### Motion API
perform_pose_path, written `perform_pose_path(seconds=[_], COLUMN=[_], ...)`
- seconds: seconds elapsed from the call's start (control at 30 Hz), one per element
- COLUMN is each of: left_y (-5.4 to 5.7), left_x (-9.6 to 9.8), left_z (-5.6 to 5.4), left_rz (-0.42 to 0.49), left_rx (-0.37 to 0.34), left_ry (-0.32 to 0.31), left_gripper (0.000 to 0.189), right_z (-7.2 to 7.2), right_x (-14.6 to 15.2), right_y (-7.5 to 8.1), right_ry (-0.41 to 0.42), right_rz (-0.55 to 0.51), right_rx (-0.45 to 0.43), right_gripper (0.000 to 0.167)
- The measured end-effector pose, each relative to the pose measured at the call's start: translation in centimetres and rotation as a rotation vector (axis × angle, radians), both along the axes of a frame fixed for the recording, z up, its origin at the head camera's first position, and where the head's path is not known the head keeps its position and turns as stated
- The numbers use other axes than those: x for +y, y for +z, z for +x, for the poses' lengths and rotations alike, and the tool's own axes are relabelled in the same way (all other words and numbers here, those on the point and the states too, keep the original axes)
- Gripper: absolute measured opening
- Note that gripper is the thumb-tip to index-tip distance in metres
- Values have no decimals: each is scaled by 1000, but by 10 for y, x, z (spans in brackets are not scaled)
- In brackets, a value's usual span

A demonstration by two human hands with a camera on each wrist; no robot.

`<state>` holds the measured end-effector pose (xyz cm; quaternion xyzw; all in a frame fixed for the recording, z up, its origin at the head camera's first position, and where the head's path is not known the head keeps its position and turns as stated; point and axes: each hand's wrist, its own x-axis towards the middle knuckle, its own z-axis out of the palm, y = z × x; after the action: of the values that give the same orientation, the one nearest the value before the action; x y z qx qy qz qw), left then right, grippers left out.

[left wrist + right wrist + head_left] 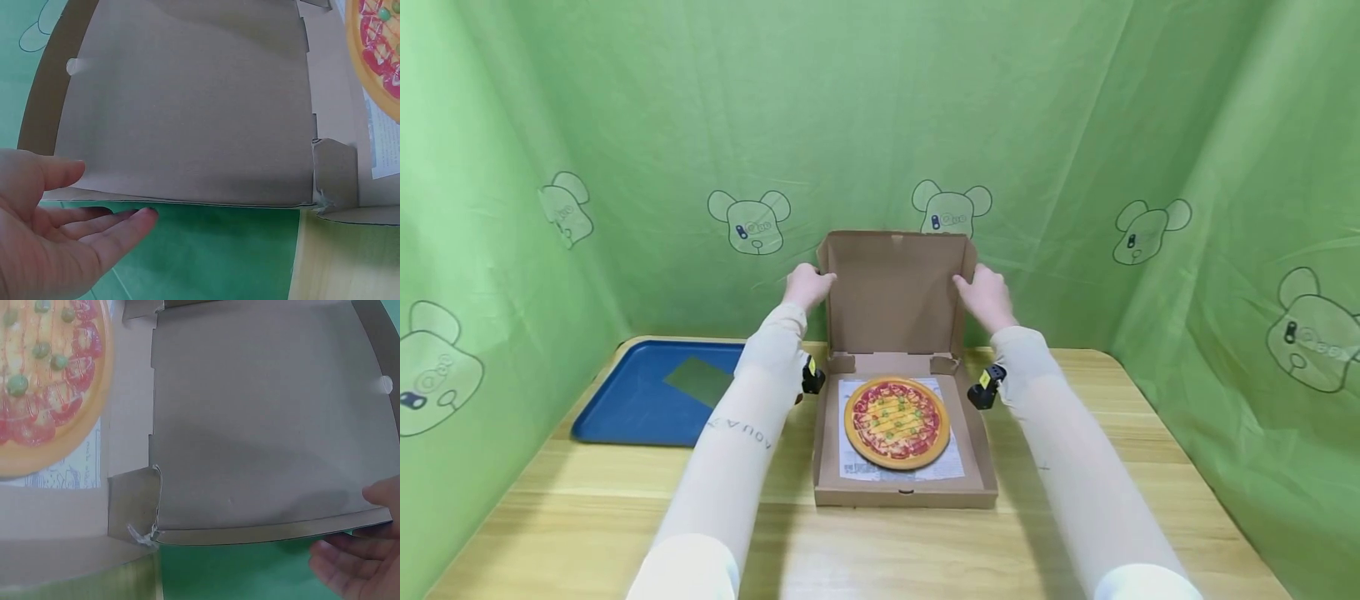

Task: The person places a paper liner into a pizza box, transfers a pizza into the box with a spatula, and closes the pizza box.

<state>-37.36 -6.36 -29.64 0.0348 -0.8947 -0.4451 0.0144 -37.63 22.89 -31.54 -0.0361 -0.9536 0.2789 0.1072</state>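
Observation:
A brown cardboard pizza box (906,498) lies on the table with its lid (895,292) raised upright at the back. Inside, on a printed paper sheet (951,460), sits a round pizza (897,423) with red slices, yellow strips and green bits. My left hand (808,286) holds the lid's left edge, thumb (62,173) on the inner face and fingers behind the side flap. At the opposite edge my right hand (987,296) grips the lid the same way, its thumb (382,492) inside and the other fingers outside.
To the left of the box lies a blue tray (625,417) with a dark green patch (700,381) on it, partly behind my left sleeve. Green curtains (865,100) with bear drawings enclose the wooden table (880,550) at the back and both sides.

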Motion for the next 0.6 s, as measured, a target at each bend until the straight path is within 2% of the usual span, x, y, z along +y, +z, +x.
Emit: perform_pose_path(seconds=[0.27,0.6], left_y=[-1,1], left_x=[3,4], left_z=[-2,1], left_rz=[-46,-117], left_rx=[28,71], left_ry=[-8,22], left_gripper=[46,32], right_z=[-3,-2], right_x=[-4,-4], right_y=[0,2], right_ry=[-17,-26], right_rz=[29,30], right_rx=[32,48], right_gripper=[43,38])
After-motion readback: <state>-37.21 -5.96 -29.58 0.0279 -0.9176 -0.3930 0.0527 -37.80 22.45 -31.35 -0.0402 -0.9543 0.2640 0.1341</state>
